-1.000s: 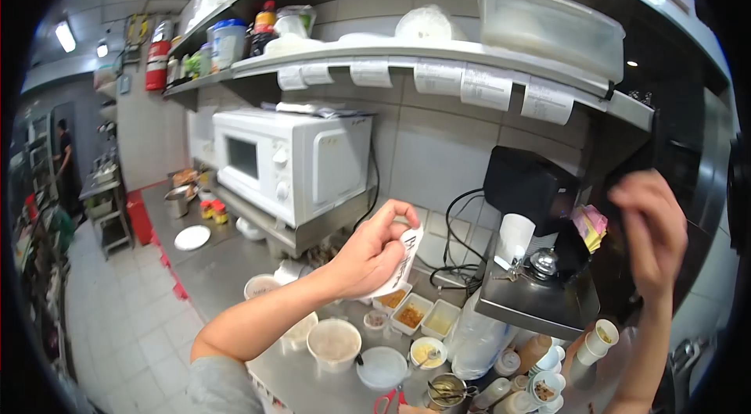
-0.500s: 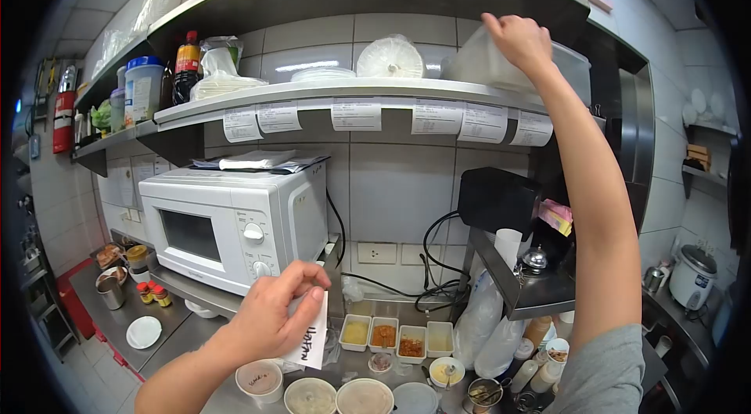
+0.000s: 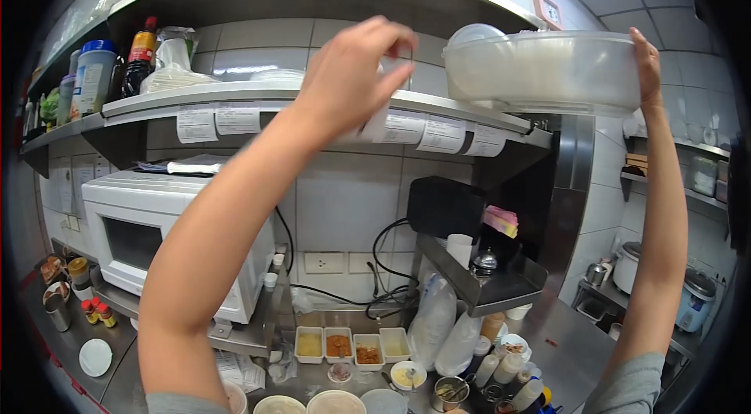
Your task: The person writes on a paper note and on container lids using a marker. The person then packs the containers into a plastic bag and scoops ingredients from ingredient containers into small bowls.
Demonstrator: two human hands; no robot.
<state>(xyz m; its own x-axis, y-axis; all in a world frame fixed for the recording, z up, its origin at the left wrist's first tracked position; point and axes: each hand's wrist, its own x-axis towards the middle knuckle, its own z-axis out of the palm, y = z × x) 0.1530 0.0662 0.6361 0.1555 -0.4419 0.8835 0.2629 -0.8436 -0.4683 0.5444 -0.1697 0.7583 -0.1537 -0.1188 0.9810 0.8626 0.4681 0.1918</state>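
Note:
A large translucent plastic tub sits tilted slightly at the right end of the shelf, partly past its edge. My right hand grips its right side, thumb at the rim. White round pieces like lids show inside. In front of the shelf, my left hand is raised, blurred by motion, with thumb and fingers curled round a white paper slip. The slip is mostly hidden behind the hand, its writing out of sight.
Printed receipts hang from the metal shelf edge. Below are a white microwave, a small metal stand with a bell, and a counter with sauce trays, bottles and lidded tubs. A soy sauce bottle stands left.
My right hand has pulled the tub out to the right and moved to its far side. My left hand has risen from the counter to shelf height with the slip. The view has turned right.

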